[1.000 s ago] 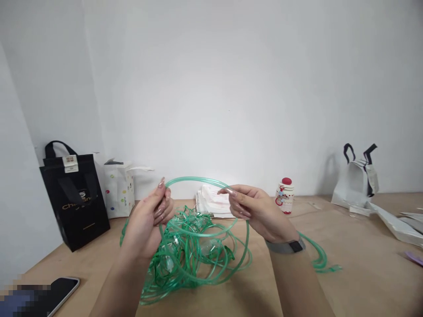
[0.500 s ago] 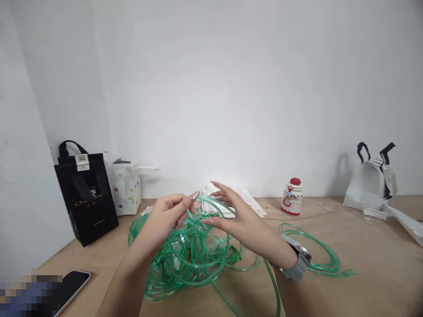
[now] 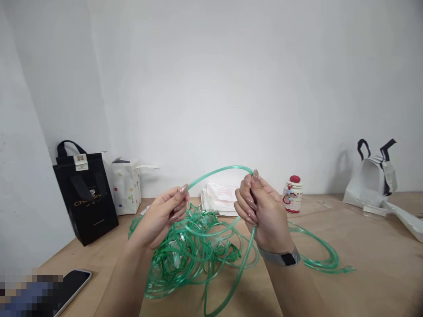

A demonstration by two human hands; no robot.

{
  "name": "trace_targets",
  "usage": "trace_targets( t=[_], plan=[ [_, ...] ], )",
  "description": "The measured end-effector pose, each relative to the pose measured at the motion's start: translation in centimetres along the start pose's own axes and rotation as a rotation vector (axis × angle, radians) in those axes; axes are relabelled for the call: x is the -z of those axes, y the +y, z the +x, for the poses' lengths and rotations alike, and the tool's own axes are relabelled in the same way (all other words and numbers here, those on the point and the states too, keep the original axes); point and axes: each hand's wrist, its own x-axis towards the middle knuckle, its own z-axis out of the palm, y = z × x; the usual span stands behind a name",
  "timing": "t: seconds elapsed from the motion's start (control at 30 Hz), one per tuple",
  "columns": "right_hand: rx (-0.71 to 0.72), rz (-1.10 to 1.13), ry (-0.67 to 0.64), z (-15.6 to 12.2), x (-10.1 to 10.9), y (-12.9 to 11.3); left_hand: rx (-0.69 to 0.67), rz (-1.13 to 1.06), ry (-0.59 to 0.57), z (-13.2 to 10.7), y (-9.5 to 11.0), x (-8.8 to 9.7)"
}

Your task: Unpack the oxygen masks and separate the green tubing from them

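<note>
A length of green plastic tubing arches between my two hands above the table. My left hand pinches it between thumb and fingers. My right hand is wrapped round another part of it, and the tubing hangs from below that fist in a loop towards the table's front. Under and behind my left hand lies a tangled heap of green tubing with clear plastic pieces. To the right of my right wrist rests a separate coil of green tubing.
On the brown table stand a black bag and a dotted white bag at left. White papers lie at the back, beside a red-topped bottle. A white bag is far right; a phone lies front left.
My right hand has moved right and closed round the tubing. The loop between my hands has been drawn out into a wider arch. My left hand has shifted slightly left, keeping its pinch.
</note>
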Motion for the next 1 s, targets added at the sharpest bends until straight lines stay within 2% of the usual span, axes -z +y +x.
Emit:
trace_targets(
  t=[0.07,0.1,0.17,0.23,0.3,0.37,0.43,0.5,0.6,0.7,0.87,1.0],
  plan=[
    [-0.051,-0.127,-0.074,0.4,0.6,0.4,-0.109,-0.051,0.117,0.1,0.0,-0.2],
    [-0.089,-0.259,-0.123,0.6,1.0,0.7,-0.164,-0.062,0.182,0.1,0.1,-0.3],
    [-0.115,-0.628,-0.188,0.9,1.8,1.3,-0.246,-0.007,0.310,0.0,0.2,-0.2],
    [-0.029,-1.008,-0.164,0.9,2.2,1.8,-0.280,0.164,0.418,-0.2,0.4,-0.1],
    [0.117,-1.225,-0.140,0.5,2.0,2.2,-0.262,0.368,0.450,-0.3,0.5,-0.1],
    [0.210,-1.268,-0.217,-0.1,1.3,2.5,-0.213,0.507,0.380,-0.4,0.5,-0.4],
    [0.199,-1.226,-0.353,-0.6,0.4,2.6,-0.189,0.555,0.280,-0.4,0.4,-0.9],
    [0.097,-1.156,-0.437,-0.9,-0.3,2.6,-0.188,0.565,0.243,-0.4,0.2,-1.3],
    [-0.064,-0.993,-0.424,-0.8,-0.4,2.5,-0.173,0.534,0.271,-0.3,-0.1,-1.6],
    [-0.071,-0.766,-0.273,-0.4,0.0,2.2,-0.140,0.502,0.257,-0.3,-0.1,-1.2],
    [0.090,-0.306,0.090,0.1,0.4,1.0,-0.021,0.339,0.083,-0.1,0.1,0.0],
    [0.138,-0.146,0.207,0.1,-0.3,0.8,0.003,0.368,0.096,0.1,-0.1,0.5]
  ],
)
